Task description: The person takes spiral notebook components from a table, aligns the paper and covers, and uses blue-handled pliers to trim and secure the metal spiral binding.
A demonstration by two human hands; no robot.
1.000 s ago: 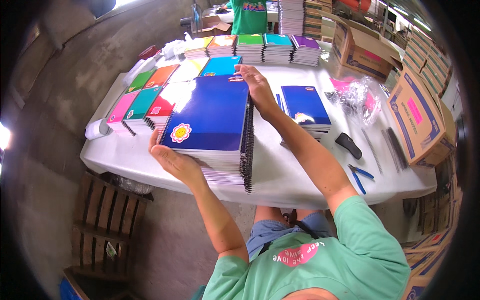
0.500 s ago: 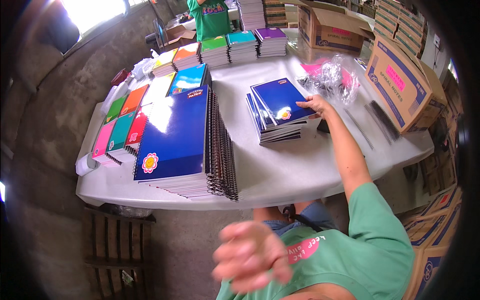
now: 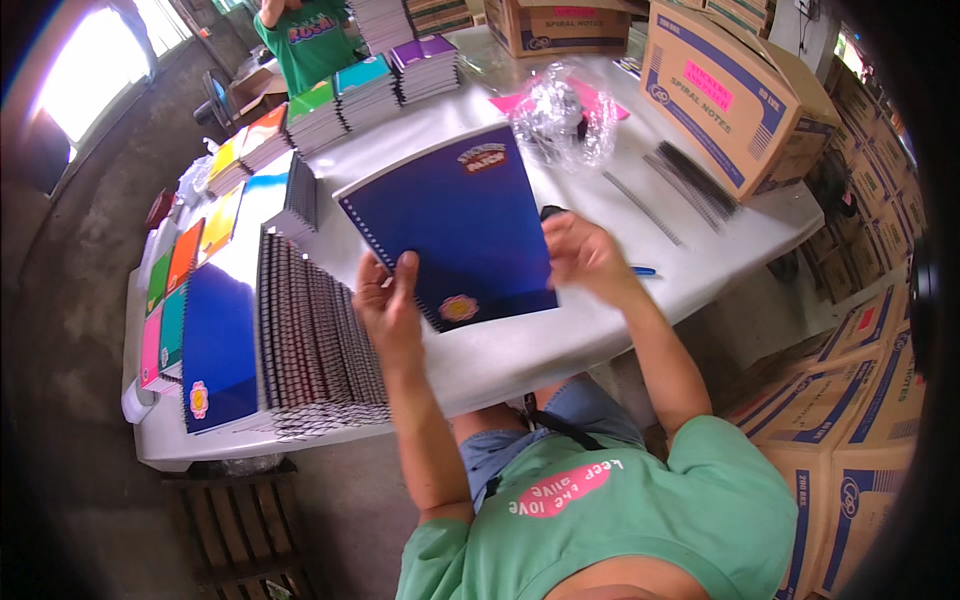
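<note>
A blue-covered notebook [image 3: 450, 220] is raised above the table, tilted, with a row of punched holes along its left edge and a flower sticker near the bottom. My left hand [image 3: 388, 305] grips its lower left edge, thumb on the cover. At its right edge is my right hand [image 3: 582, 255], fingers bent and blurred by motion; whether they pinch the pages cannot be made out. To the left stands a big pile of blue spiral notebooks [image 3: 315, 340], wire bindings facing me. The held notebook hides the table behind it.
Smaller stacks of coloured notebooks [image 3: 365, 90] line the far and left sides of the white-covered table [image 3: 490, 365]. On the right are loose black spiral wires [image 3: 690, 185], crumpled clear plastic [image 3: 570, 115], a blue pen [image 3: 643, 270] and a cardboard box [image 3: 735, 100]. Another person [image 3: 310, 45] stands beyond.
The top blue notebook has been lifted off the small stack and brought toward me. My left hand has come up from near my body and taken hold of it. The view has shifted right.
</note>
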